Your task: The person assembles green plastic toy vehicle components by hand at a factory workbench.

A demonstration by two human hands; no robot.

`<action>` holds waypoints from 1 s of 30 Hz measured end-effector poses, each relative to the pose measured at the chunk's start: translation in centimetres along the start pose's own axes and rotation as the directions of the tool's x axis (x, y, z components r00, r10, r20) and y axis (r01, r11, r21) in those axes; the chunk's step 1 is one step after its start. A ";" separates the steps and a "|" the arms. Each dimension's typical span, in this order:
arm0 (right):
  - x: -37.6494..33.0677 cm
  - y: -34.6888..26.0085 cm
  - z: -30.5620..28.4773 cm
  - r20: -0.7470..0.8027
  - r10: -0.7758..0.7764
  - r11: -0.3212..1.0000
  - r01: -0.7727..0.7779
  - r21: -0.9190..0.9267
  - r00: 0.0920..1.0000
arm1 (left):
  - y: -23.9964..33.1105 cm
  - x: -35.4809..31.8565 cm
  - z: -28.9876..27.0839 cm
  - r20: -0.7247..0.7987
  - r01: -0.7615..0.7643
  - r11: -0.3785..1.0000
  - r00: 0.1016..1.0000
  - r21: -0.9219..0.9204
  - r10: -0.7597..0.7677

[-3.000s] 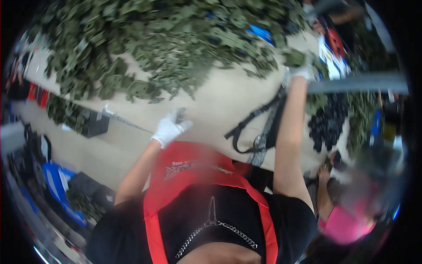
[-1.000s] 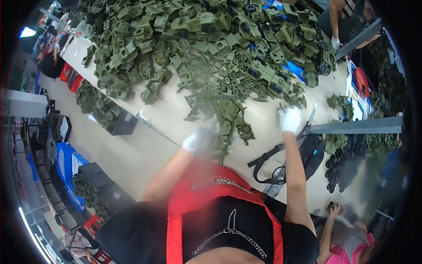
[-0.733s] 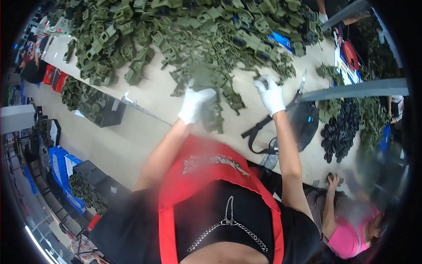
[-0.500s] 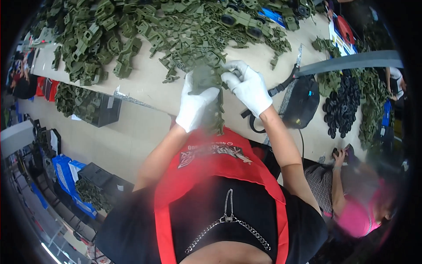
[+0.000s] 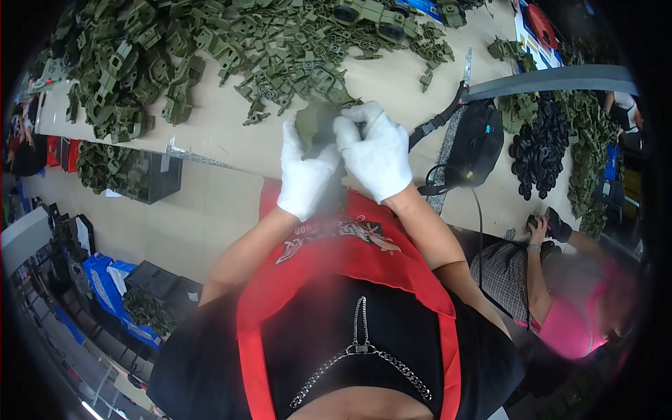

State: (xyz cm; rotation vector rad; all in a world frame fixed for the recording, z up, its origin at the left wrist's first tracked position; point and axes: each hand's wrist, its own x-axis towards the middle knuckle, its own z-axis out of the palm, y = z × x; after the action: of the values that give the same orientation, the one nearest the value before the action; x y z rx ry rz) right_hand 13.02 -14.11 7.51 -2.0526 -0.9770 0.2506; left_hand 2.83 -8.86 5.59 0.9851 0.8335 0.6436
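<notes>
Both my hands wear white gloves and meet over the table's front edge. My left hand (image 5: pixel 306 173) is closed round an olive-green plastic toy vehicle part (image 5: pixel 313 127), held upright between thumb and fingers. Against the same part's right side, my right hand (image 5: pixel 376 150) has its fingers curled and pinched. A blurry smear over the middle hides the part's lower end and whatever small piece the right fingertips may hold. Just beyond my hands lies a heap of small green plastic pieces (image 5: pixel 280 59).
Larger green body parts (image 5: pixel 115 59) are piled at the far left, with a wheeled green chassis (image 5: pixel 371 19) farther back. To the right lie a black pouch (image 5: pixel 476 143) with straps and a pile of black wheels (image 5: pixel 537 154). A person in pink (image 5: pixel 570 325) sits at lower right.
My right hand has shifted left and closed in on the left hand. The green part has turned and shows a broader face. The whole view has moved slightly.
</notes>
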 end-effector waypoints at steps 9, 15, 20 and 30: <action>1.5 1.4 0.4 0.060 0.120 0.989 -0.124 0.083 0.991 | -0.1 0.8 0.6 0.025 0.057 0.982 0.998 0.182 -0.062; 0.6 3.4 0.7 -0.032 0.086 0.996 -0.085 0.039 0.996 | -2.1 1.6 0.4 0.095 -0.133 0.928 0.990 0.349 0.106; 5.6 9.1 -1.2 0.718 0.177 0.666 -0.619 0.416 0.673 | -3.2 4.4 -1.4 0.135 0.240 0.971 0.962 0.014 -0.239; 9.3 24.1 1.7 0.179 0.516 0.819 -0.544 0.184 0.838 | -3.5 2.9 -6.7 0.189 0.545 0.819 0.836 -0.180 -0.515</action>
State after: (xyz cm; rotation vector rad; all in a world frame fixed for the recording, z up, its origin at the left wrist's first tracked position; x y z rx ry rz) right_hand 31.83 -14.94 -10.23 -2.0702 -0.3891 0.7574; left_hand -0.90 -5.00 -0.47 0.5359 0.8475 0.1771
